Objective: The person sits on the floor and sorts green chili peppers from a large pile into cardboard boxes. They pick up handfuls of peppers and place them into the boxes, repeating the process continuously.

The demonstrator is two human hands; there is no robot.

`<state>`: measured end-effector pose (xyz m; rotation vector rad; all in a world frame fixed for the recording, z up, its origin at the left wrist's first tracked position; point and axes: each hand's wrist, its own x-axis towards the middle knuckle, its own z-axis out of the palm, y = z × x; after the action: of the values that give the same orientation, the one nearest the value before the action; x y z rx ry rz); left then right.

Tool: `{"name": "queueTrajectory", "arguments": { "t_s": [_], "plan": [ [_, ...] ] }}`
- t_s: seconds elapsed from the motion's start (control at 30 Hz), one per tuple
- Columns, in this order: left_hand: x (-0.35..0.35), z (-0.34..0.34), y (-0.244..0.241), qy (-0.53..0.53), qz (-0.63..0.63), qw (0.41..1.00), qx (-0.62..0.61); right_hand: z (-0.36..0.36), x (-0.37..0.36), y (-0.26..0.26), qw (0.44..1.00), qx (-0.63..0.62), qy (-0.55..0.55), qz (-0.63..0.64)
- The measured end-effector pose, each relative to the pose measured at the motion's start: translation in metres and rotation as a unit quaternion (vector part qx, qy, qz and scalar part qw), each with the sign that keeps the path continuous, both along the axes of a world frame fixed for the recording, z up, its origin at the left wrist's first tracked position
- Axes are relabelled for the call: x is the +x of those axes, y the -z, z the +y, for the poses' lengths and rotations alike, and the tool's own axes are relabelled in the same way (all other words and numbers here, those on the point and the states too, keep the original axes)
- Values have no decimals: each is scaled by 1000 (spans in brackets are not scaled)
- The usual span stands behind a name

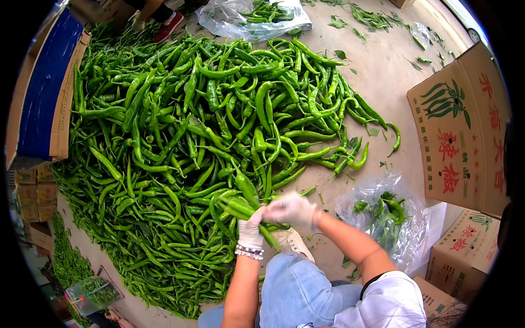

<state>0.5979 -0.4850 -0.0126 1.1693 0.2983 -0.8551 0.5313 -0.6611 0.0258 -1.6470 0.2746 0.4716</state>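
Observation:
A large heap of long green peppers [197, 123] lies on the floor before me. My left hand [251, 229], in a thin whitish glove with beads at the wrist, is closed on a few green peppers [246, 186] at the heap's near edge. Close against it on the right is my right hand [289, 211], gloved too and blurred; whether its fingers hold a pepper cannot be told. To the right of that hand, a clear plastic bag [344, 201] lies with several peppers and leaves in it.
Cardboard cartons with printed peppers [455, 135] stand at right; a blue-sided carton [49, 82] is at upper left. Another plastic bag with peppers [254, 30] lies beyond the heap. A co-worker's red shoe [169, 28] is at the heap's far edge. Loose leaves litter the concrete floor [385, 69].

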Motion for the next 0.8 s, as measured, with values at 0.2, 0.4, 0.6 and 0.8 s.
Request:
{"name": "queueTrajectory", "arguments": {
  "t_s": [0.2, 0.4, 0.6, 0.8],
  "plan": [
    [9, 5, -41, -54, -77, 995, 26, -46, 109, 34, 845, -514, 148, -20],
    [34, 38, -67, 122, -295, 932, 170, -65, 92, 41, 888, -416, 196, -5],
    [52, 24, -108, 309, -640, 681, 177, -28, -13, -34, 986, -64, 140, -58],
    [51, 34, -95, 537, -553, 611, 176, -35, -2, -1, 988, 61, 2, -142]
  ]
}}
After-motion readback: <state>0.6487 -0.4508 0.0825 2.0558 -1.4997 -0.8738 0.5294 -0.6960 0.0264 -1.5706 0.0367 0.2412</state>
